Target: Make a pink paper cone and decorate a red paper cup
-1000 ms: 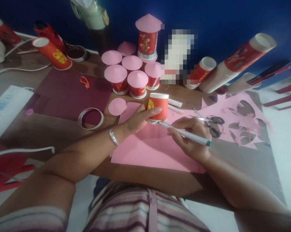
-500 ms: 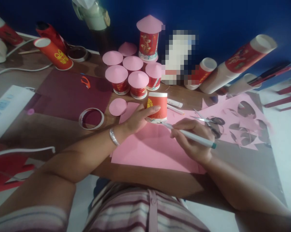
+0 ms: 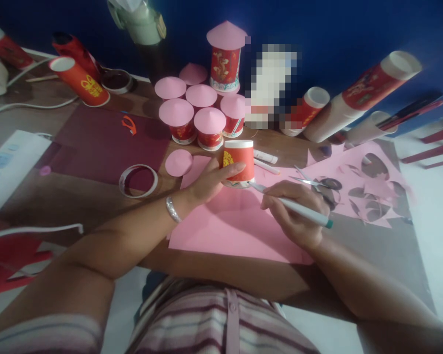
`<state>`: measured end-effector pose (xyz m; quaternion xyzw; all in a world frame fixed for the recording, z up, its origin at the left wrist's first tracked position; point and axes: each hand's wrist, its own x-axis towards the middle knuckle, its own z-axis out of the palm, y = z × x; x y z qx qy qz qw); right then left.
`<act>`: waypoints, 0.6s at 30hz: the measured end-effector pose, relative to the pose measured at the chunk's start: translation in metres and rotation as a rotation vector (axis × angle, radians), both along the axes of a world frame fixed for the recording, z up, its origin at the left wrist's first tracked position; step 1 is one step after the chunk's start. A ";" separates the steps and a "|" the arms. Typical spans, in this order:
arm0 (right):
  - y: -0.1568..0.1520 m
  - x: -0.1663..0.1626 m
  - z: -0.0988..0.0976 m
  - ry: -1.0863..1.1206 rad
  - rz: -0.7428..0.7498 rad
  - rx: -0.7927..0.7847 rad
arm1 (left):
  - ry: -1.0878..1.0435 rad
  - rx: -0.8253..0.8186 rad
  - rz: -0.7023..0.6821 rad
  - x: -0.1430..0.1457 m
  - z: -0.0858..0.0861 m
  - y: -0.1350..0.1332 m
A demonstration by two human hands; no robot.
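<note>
My left hand [image 3: 216, 176] is wrapped round a short red paper cylinder [image 3: 246, 157] with white rims and a yellow print, held upright above a pink paper sheet [image 3: 221, 231]. Pinched in my right hand [image 3: 298, 211] is a white marker pen [image 3: 295, 205] with a green end. Its tip meets the white lower rim of the cylinder, where some dark marks show. Just behind stand several red cylinders topped with pink paper cones [image 3: 209, 120], one of them taller [image 3: 226, 64]. A flat pink disc [image 3: 179, 162] lies left of the cylinder.
Scissors [image 3: 317, 183] and cut pink scraps [image 3: 357, 187] lie at right, with pens [image 3: 265, 166] behind the cylinder. A tape roll [image 3: 138, 181] and orange snips [image 3: 128, 125] are at left. Taller tubes [image 3: 367, 88] stand along the blue wall, and a cable [image 3: 33, 105] runs at far left.
The marker tip has shifted slightly right along the cylinder's lower rim. The cylinder stays in my left hand, nearly in place.
</note>
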<state>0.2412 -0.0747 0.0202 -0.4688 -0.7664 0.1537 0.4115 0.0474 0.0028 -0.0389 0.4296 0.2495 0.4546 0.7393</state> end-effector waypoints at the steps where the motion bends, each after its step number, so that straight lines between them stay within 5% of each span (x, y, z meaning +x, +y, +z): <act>1: 0.000 0.001 0.000 0.021 0.036 0.000 | -0.006 -0.005 -0.001 0.000 0.000 0.000; 9: -0.004 0.003 -0.011 0.312 0.060 -0.206 | -0.023 0.017 0.026 0.000 0.003 0.001; 18: -0.004 0.002 0.002 -0.130 -0.018 -0.021 | -0.010 -0.056 -0.005 -0.002 0.005 -0.001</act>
